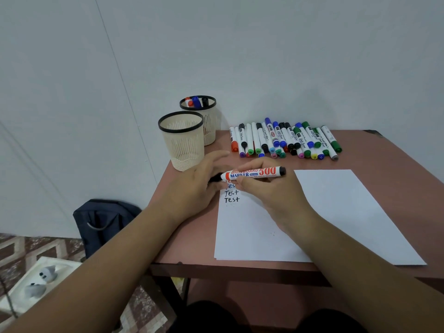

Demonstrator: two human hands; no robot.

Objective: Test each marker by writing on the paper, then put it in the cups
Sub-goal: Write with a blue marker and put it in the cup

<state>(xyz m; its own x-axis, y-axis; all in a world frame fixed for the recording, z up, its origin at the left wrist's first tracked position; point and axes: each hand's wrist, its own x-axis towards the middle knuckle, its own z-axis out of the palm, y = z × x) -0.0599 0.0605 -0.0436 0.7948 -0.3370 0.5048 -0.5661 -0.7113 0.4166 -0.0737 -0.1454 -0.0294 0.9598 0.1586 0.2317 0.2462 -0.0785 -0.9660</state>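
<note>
The whiteboard marker (252,173) lies level in the air above the top left corner of the paper (336,212), near the table's (384,150) left edge. The right hand (269,188) pinches its white barrel between thumb and fingers; the left hand (199,181) has its fingers curled on the black cap end, probably to pull it off or press it on. It looks light, stiff and smooth, best held mid-barrel, with a firm tug at the cap. Lines reading "Test" sit under the hands. Untested markers (283,140) lie in a row along the far edge. Two cups (182,143) stand at the far left corner, the rear one holding three markers.
</note>
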